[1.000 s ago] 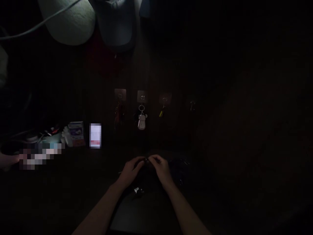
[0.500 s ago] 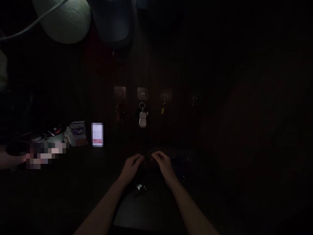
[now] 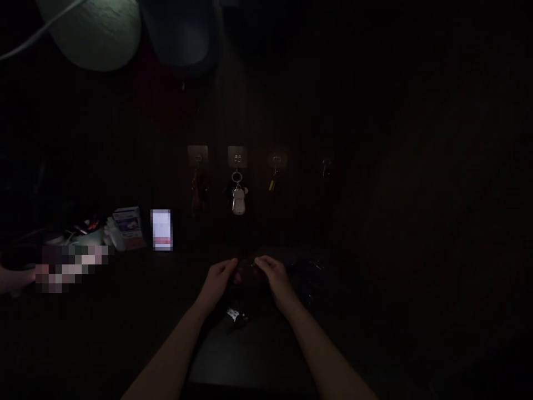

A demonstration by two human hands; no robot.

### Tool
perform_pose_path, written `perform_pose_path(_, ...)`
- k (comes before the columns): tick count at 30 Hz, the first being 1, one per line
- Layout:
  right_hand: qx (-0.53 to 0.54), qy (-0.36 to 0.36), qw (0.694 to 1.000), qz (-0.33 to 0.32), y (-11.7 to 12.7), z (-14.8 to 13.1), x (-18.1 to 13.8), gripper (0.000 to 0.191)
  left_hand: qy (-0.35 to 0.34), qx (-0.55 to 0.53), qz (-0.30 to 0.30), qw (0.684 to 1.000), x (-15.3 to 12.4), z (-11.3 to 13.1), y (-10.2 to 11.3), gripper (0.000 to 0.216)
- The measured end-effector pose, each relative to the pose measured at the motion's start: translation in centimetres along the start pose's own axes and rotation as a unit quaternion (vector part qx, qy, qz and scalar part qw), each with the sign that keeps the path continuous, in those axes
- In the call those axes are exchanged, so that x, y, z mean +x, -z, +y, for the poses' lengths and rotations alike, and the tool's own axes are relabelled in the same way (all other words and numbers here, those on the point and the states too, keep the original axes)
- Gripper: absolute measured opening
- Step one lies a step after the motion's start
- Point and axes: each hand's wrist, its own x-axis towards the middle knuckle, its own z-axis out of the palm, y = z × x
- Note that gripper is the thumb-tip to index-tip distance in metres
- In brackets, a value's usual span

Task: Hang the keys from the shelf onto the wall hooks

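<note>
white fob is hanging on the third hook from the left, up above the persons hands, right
No, not the third hook. The head view shows the white key fob hanging from the second wall hook from the left; the third wall hook has a small yellow item on it. The fob is above the person's left hand and right hand, as you said.

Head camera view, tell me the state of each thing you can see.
left hand, curved over a dark object, grip unclear
right hand, curved beside it, grip unclear
white key fob, hanging from a wall hook
phone, screen lit
small box, upright
</note>
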Motion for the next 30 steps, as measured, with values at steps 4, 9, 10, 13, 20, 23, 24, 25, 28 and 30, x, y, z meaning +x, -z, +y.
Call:
perform_pose_path(4, 0.018, -0.004, 1.0, 0.0, -0.19, 0.06, -0.04, 0.03, -0.014, 0.037, -0.003, 0.999, 0.05, -0.29, -0.04, 0.052)
perform_pose_path(9, 0.042, 0.0, 0.999, -0.004, -0.4, -0.17, -0.21, 0.022, -0.037, 0.058, 0.008, 0.998, 0.12, -0.35, 0.02, 0.051)
perform_pose_path(10, 0.039, 0.0, 0.999, -0.005, -0.43, -0.28, -0.28, 0.02, -0.038, 0.06, 0.015, 0.997, 0.13, -0.33, 0.02, 0.051)
perform_pose_path(13, 0.018, -0.005, 1.0, -0.017, -0.48, -0.58, -0.52, 0.022, -0.039, 0.057, 0.026, 0.997, 0.14, -0.32, -0.01, 0.051)
perform_pose_path(20, -0.043, 0.03, 0.999, -0.016, -0.27, -0.25, -0.34, 0.019, -0.05, 0.056, 0.043, 0.996, 0.07, -0.43, 0.1, 0.049)
perform_pose_path(23, -0.057, 0.056, 0.997, 0.001, -0.17, -0.12, -0.21, 0.017, -0.053, 0.057, 0.059, 0.995, 0.03, -0.31, 0.16, 0.049)
perform_pose_path(24, -0.064, 0.066, 0.996, 0.004, -0.15, -0.13, -0.21, 0.017, -0.053, 0.055, 0.063, 0.995, 0.02, -0.26, 0.16, 0.049)
perform_pose_path(25, -0.072, 0.076, 0.995, 0.006, -0.15, -0.16, -0.22, 0.017, -0.053, 0.052, 0.066, 0.995, 0.02, -0.21, 0.17, 0.048)
perform_pose_path(28, -0.096, 0.099, 0.99, 0.012, -0.2, -0.32, -0.31, 0.016, -0.051, 0.049, 0.075, 0.995, 0.03, -0.15, 0.17, 0.047)
perform_pose_path(30, -0.099, 0.11, 0.989, 0.019, -0.25, -0.4, -0.36, 0.016, -0.052, 0.054, 0.075, 0.994, 0.05, -0.2, 0.17, 0.047)
